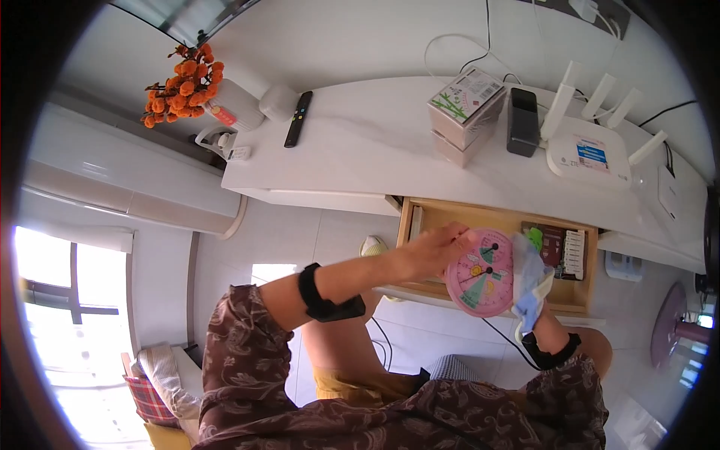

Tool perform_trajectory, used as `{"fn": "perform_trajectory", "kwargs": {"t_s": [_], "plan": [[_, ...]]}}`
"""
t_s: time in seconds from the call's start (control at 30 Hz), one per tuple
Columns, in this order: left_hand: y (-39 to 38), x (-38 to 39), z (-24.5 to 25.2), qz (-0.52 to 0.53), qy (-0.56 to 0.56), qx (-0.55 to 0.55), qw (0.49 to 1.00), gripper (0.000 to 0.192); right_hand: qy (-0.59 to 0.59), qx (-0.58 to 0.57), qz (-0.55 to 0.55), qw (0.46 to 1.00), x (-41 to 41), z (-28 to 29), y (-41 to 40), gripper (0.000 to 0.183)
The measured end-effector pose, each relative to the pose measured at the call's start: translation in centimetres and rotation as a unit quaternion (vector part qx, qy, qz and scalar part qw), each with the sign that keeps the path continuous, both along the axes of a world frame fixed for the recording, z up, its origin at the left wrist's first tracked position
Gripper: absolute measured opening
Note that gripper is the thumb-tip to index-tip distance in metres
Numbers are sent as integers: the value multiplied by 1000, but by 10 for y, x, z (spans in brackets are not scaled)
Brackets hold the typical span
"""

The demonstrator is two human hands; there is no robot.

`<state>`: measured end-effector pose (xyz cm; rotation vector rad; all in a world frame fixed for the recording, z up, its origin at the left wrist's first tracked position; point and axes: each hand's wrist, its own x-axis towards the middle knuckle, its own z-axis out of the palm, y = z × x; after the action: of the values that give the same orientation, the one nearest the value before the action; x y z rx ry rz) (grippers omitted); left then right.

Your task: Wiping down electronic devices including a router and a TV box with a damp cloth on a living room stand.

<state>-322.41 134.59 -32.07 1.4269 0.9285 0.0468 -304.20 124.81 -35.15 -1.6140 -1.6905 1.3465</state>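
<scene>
My left hand (441, 253) grips the left rim of a round pink thermometer-hygrometer (481, 281), whose two dials and cartoon pictures face up. Against the instrument's right side is a crumpled light-blue and white cloth (529, 295), held in my right hand (544, 318). The cloth covers most of that hand, so its fingers are hidden. Both hands are over an open wooden drawer (467, 216). Inside the drawer, on the right, lie dark red booklets (554, 242) and a white ridged strip (572, 254). A bright green object (533, 239) shows just beyond the cloth.
The white cabinet top (360, 146) carries stacked tissue boxes (469, 107), a dark grey box-shaped device (522, 121), a white router (588, 152) with raised antennas, and a remote control (298, 119). Orange artificial flowers (185, 84) stand at the left. A dark cable (509, 337) hangs below my hands.
</scene>
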Motion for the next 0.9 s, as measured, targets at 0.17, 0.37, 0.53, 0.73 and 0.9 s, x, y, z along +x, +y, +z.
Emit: {"fn": "perform_trajectory", "kwargs": {"t_s": [0.17, 0.37, 0.53, 0.73, 0.9], "plan": [[-22, 6, 3, 91, -112, -28, 989, 37, 18, 32, 3, 999, 51, -18, -91, 37], [-22, -20, 32, 81, -98, -71, 989, 37, 58, 48, 11, 997, 37, -17, -67, 36], [-7, 15, 43, 33, -28, 9, 999, 55, 60, 53, -23, 996, 5, 14, 0, 36], [-2, 11, 37, -21, -121, -247, 961, 64, 105, 45, -10, 993, 50, -15, -59, 35], [-8, 7, 29, 7, -122, -300, 946, 51, 158, 122, -65, 978, 50, -16, -65, 30]]}}
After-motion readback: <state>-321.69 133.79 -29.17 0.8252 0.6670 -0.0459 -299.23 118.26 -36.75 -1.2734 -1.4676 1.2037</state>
